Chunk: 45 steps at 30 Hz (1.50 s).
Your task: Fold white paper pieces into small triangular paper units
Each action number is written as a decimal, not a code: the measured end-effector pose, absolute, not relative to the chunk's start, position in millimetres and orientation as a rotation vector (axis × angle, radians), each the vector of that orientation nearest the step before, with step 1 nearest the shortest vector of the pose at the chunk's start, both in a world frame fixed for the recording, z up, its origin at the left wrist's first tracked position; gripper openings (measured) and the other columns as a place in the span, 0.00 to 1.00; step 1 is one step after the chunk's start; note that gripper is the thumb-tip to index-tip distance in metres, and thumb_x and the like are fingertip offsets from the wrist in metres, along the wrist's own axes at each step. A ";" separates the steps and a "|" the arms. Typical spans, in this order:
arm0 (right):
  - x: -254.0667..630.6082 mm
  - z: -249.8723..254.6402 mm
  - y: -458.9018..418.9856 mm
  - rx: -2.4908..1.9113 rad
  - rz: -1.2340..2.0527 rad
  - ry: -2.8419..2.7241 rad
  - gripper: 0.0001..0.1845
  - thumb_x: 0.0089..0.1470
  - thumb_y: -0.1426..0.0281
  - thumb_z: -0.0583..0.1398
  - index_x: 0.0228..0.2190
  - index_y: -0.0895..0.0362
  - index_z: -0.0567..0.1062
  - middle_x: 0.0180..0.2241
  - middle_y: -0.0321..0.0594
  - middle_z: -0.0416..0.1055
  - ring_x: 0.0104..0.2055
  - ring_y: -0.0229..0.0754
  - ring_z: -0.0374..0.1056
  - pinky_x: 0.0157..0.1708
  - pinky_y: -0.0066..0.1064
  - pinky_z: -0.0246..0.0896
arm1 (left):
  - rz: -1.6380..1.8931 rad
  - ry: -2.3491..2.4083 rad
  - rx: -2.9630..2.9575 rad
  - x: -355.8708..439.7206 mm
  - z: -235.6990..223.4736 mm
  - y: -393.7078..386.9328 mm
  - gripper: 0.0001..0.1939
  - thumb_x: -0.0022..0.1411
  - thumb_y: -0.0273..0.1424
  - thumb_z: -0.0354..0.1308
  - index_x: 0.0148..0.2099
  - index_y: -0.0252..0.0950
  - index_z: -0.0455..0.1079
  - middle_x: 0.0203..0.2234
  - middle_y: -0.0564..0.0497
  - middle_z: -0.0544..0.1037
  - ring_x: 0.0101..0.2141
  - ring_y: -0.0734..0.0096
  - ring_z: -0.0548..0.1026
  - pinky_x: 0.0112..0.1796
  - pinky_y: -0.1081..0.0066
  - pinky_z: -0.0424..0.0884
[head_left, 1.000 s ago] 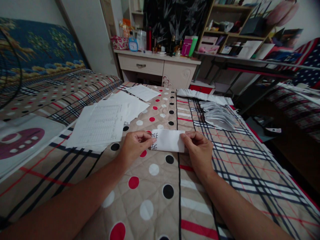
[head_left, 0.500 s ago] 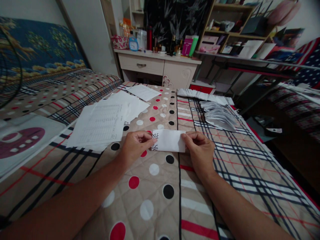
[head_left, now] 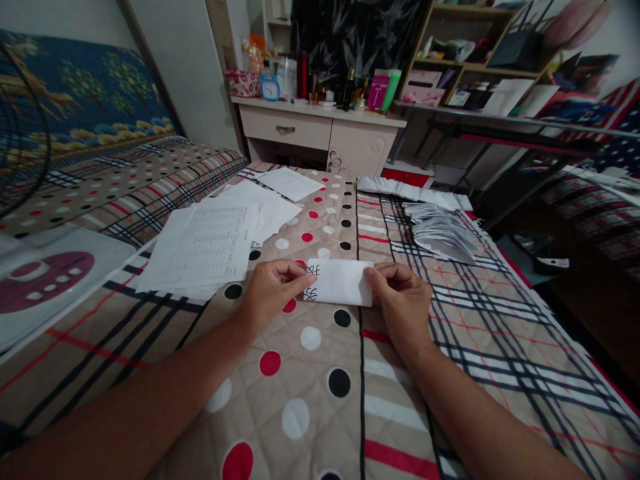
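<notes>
A small folded white paper (head_left: 340,281) with black handwritten characters at its left end lies on the patterned bedspread (head_left: 310,393) in the middle of the view. My left hand (head_left: 274,290) pinches its left end, fingers closed on it. My right hand (head_left: 400,300) pinches its right end in the same way. Both forearms reach in from the bottom of the view.
Loose printed sheets (head_left: 210,243) lie to the left on the bed. A fanned stack of folded white papers (head_left: 440,233) lies to the right, with more papers (head_left: 410,192) behind it. A white desk (head_left: 320,130) and cluttered shelves (head_left: 470,60) stand beyond the bed.
The hands and the paper have stayed almost in place; the view shifted slightly. The paper's left end looks folded a little tighter.
</notes>
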State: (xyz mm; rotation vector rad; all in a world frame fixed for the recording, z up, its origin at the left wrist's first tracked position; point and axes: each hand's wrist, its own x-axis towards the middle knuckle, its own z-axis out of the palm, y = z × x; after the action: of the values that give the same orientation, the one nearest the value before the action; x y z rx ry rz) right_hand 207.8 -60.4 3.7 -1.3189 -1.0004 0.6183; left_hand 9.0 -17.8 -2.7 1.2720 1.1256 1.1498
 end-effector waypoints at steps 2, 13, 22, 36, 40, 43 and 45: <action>207.9 3.6 -60.4 -1.317 0.609 -1.016 0.11 0.45 0.68 0.67 0.19 0.56 0.72 0.25 0.38 0.73 0.28 0.38 0.66 0.26 0.28 0.60 | 1.154 1.124 1.274 9.1 -2.7 -17.6 0.09 0.44 0.31 0.70 0.24 0.33 0.73 0.21 0.52 0.77 0.22 0.77 0.73 0.24 0.76 0.70; 208.0 1.7 -59.3 -1.320 0.625 -1.011 0.11 0.45 0.68 0.67 0.18 0.57 0.72 0.26 0.38 0.74 0.28 0.38 0.66 0.27 0.28 0.60 | 1.171 1.088 1.218 8.8 -1.8 -17.0 0.13 0.42 0.28 0.71 0.25 0.33 0.68 0.21 0.54 0.77 0.23 0.77 0.74 0.26 0.76 0.72; 206.8 4.0 -58.5 -1.361 0.629 -1.020 0.11 0.44 0.68 0.67 0.17 0.57 0.72 0.25 0.38 0.74 0.27 0.38 0.67 0.27 0.28 0.61 | 1.148 0.971 1.230 6.0 -3.1 -16.5 0.19 0.47 0.29 0.69 0.38 0.36 0.65 0.21 0.55 0.77 0.24 0.73 0.76 0.25 0.75 0.73; 211.3 -1.6 -49.6 -1.999 0.353 -1.372 0.09 0.43 0.64 0.63 0.19 0.54 0.75 0.20 0.36 0.72 0.24 0.41 0.66 0.24 0.31 0.52 | 1.063 1.328 1.820 13.5 0.0 -21.6 0.14 0.51 0.22 0.60 0.41 0.36 0.67 0.21 0.57 0.76 0.23 0.75 0.75 0.26 0.76 0.69; 212.3 -2.2 -48.1 -1.729 0.499 -1.237 0.10 0.40 0.65 0.66 0.24 0.55 0.71 0.23 0.35 0.73 0.25 0.39 0.68 0.27 0.30 0.59 | 1.097 1.256 1.729 10.4 -2.7 -18.6 0.15 0.52 0.22 0.61 0.43 0.36 0.66 0.21 0.57 0.75 0.22 0.76 0.73 0.25 0.77 0.67; 212.5 -1.0 -49.1 -1.443 0.721 -1.028 0.18 0.39 0.66 0.69 0.31 0.56 0.69 0.25 0.34 0.73 0.26 0.38 0.69 0.29 0.29 0.63 | 1.149 1.145 1.545 7.2 -3.4 -14.8 0.18 0.51 0.24 0.63 0.45 0.35 0.64 0.20 0.58 0.74 0.23 0.76 0.73 0.26 0.77 0.68; 211.8 1.7 -50.9 -1.333 0.817 -0.955 0.22 0.39 0.65 0.70 0.37 0.56 0.71 0.26 0.34 0.74 0.26 0.37 0.69 0.28 0.29 0.63 | 1.191 1.080 1.440 5.5 -3.8 -12.6 0.20 0.50 0.25 0.65 0.45 0.35 0.64 0.20 0.58 0.73 0.24 0.76 0.74 0.27 0.77 0.69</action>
State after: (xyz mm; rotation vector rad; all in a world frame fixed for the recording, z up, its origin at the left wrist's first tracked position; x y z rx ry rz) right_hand 211.8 -50.9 1.7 -1.3333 -0.9545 0.8166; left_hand 5.5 -12.6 -3.8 1.4395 1.0796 1.1915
